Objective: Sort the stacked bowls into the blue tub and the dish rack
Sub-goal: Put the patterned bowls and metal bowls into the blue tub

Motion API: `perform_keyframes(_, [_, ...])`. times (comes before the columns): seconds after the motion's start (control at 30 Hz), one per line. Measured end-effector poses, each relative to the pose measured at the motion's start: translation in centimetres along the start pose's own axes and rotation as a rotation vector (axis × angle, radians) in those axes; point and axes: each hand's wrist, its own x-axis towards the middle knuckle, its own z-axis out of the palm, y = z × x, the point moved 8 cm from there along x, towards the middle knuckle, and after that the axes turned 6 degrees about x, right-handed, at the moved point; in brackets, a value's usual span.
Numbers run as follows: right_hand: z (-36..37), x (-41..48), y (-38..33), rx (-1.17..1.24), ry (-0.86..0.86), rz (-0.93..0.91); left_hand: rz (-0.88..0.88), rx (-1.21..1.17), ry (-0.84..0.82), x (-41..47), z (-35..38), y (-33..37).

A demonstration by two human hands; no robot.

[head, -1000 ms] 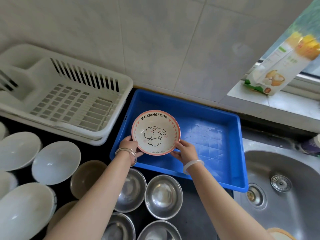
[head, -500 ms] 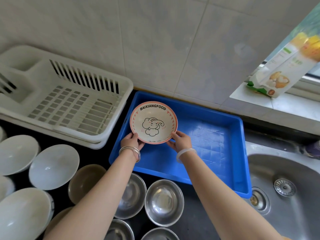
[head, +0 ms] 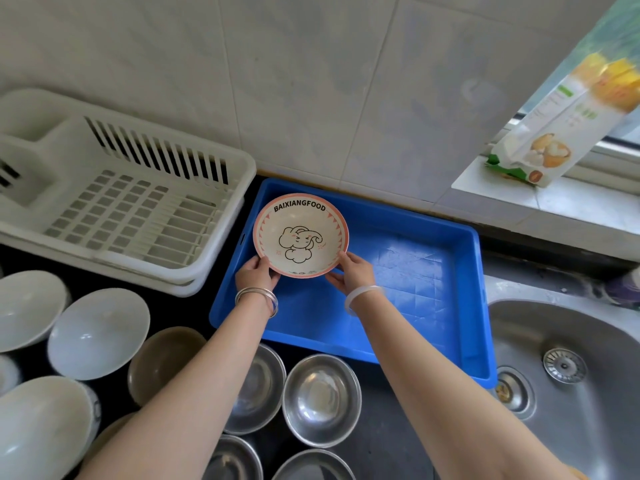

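Over the far-left corner of the blue tub (head: pixel 450 327), the elephant-print bowl (head: pixel 300 235) sat held at its near rim between left hand (head: pixel 256 273) and right hand (head: pixel 353 275), fingers closed on it, the tub floor directly beneath.

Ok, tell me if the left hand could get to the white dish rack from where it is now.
Probably yes, once freed. The left hand grips the elephant bowl with the right hand over the blue tub. The dish rack sits just to its left, nothing between.
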Motion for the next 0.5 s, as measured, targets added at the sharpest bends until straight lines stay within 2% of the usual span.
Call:
perform_keyframes(0.2, [-0.7, -2.4, -0.3, -0.121, -0.061, -0.002, 0.155, 0.195, -0.011, -2.8, 0.0, 0.4])
perform_keyframes(0.33, [-3.3, -5.6, -1.5, -0.181, -0.050, -0.089, 0.192, 0.374, -0.131, -6.5, 0.7, -0.6])
perform_keyframes(0.5, [-10.3, -11.0, -2.4, -0.359, 0.029, -0.235, 0.314, 0.692, -0.297, -13.2, 4.1, -3.1])
